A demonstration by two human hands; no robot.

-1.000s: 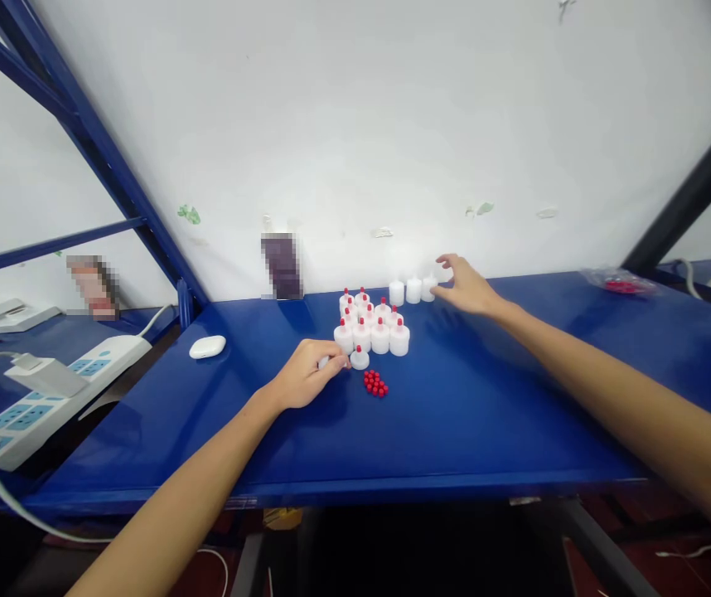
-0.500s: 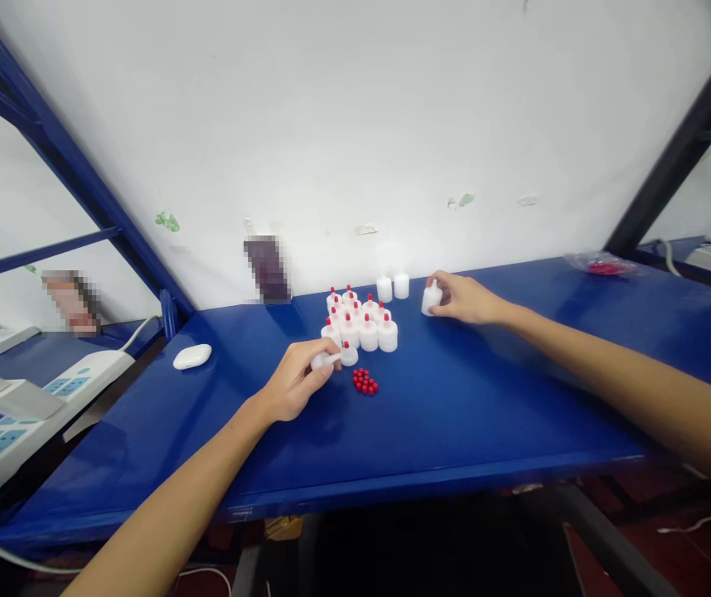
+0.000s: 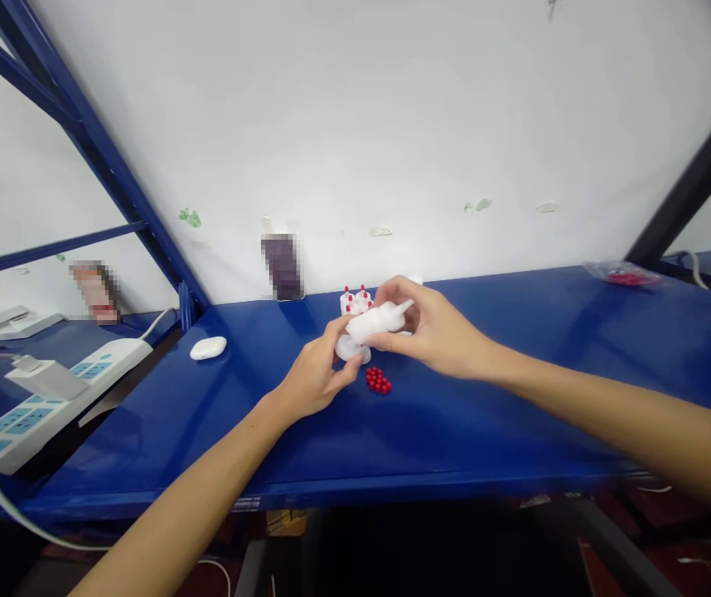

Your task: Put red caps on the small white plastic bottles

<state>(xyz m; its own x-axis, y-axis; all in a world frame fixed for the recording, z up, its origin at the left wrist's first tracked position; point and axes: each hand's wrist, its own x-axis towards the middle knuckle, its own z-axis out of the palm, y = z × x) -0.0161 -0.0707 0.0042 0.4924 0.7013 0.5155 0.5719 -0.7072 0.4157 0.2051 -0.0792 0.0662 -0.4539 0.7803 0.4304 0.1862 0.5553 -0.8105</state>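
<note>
Fingers of my right hand (image 3: 439,332) are closed round a white bottle (image 3: 380,322), tilted with its nozzle pointing right. My left hand (image 3: 316,373) grips a translucent white piece (image 3: 347,348) just below the bottle's base; whether the two touch I cannot tell. Behind the hands stand white bottles with red tips (image 3: 363,298), mostly hidden. Several small red caps (image 3: 379,381) lie in a cluster on the blue table (image 3: 430,439), in front of the hands.
On the left of the table lies a white case (image 3: 208,348). A pixelated dark object (image 3: 282,267) leans on the wall. Power strips (image 3: 63,406) with cables sit further left. A clear bag with red pieces (image 3: 626,275) lies at the back right.
My right hand has moved left with the bottle, bringing it to my left hand. The piece in my left hand is turned differently, and the camera view has shifted slightly.
</note>
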